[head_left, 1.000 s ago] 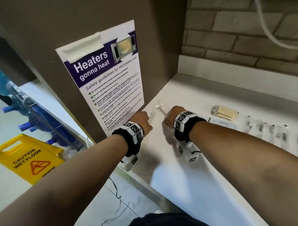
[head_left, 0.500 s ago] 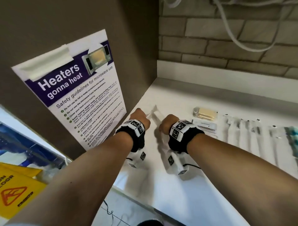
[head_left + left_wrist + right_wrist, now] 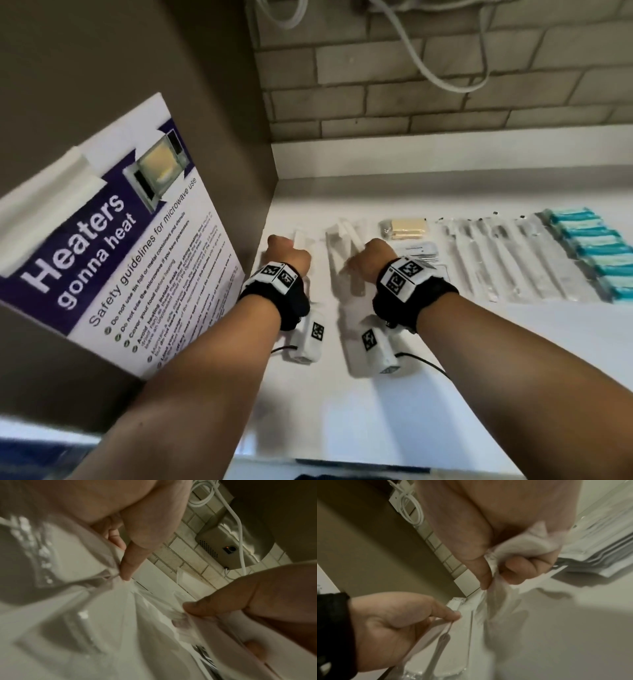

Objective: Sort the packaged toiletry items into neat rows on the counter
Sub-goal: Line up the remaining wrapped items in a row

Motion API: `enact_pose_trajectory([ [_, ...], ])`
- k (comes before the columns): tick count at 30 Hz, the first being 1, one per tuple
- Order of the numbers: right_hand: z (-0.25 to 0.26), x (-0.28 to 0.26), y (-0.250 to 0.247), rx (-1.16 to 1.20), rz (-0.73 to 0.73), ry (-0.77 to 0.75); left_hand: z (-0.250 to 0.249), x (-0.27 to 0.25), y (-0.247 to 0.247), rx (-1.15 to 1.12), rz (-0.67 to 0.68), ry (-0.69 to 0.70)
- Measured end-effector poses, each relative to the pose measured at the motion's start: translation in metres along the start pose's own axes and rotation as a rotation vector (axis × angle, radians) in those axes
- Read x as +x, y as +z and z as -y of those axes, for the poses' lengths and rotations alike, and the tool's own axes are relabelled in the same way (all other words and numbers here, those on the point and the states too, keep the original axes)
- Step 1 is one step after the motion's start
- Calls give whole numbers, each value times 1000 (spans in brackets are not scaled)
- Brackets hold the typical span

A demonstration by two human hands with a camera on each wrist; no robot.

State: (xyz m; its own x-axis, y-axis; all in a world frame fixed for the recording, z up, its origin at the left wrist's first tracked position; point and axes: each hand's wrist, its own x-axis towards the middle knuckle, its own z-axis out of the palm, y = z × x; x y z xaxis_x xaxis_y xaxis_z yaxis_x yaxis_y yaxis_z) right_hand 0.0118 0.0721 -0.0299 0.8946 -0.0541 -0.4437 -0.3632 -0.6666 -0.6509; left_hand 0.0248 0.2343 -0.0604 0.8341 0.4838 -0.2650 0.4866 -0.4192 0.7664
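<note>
A clear plastic toiletry packet [image 3: 301,241] was pinched by the left hand [image 3: 288,257], another crinkled clear packet [image 3: 339,246] by the right hand [image 3: 371,260], above the white counter [image 3: 376,394].

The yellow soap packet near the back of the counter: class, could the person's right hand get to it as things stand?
Probably yes, once freed. The yellow soap packet lies just beyond the right hand with nothing between them, but that hand is gripping a clear packet and would need to put it down first.

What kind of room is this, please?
Probably a shared pantry or break room: a microwave safety poster is taped to the side panel, beside a white counter under a brick-tiled wall with loose cables.
</note>
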Motion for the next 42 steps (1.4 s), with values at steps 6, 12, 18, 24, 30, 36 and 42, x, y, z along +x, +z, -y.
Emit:
enact_pose_trajectory([
  [6, -4, -10, 3, 36, -44, 38, -4, 4, -1, -26, 60, 27],
  [12, 3, -12, 11, -23, -6, 74, 0, 2, -1, -39, 61, 37],
  [18, -6, -8, 8, -59, 15, -19, 0, 2, -2, -39, 67, 81],
  [24, -8, 5, 0, -10, -77, -59, -2, -3, -11, 6, 21, 83],
  [30, -5, 3, -13, -11, -79, -117, -12, -9, -20, 268, -75, 272],
  [36, -4, 0, -19, -40, -86, -165, -14, -18, -11, 416, 18, 250],
  [42, 3, -5, -29, 43, -60, -272, -22, -12, -8, 249, 93, 513],
])
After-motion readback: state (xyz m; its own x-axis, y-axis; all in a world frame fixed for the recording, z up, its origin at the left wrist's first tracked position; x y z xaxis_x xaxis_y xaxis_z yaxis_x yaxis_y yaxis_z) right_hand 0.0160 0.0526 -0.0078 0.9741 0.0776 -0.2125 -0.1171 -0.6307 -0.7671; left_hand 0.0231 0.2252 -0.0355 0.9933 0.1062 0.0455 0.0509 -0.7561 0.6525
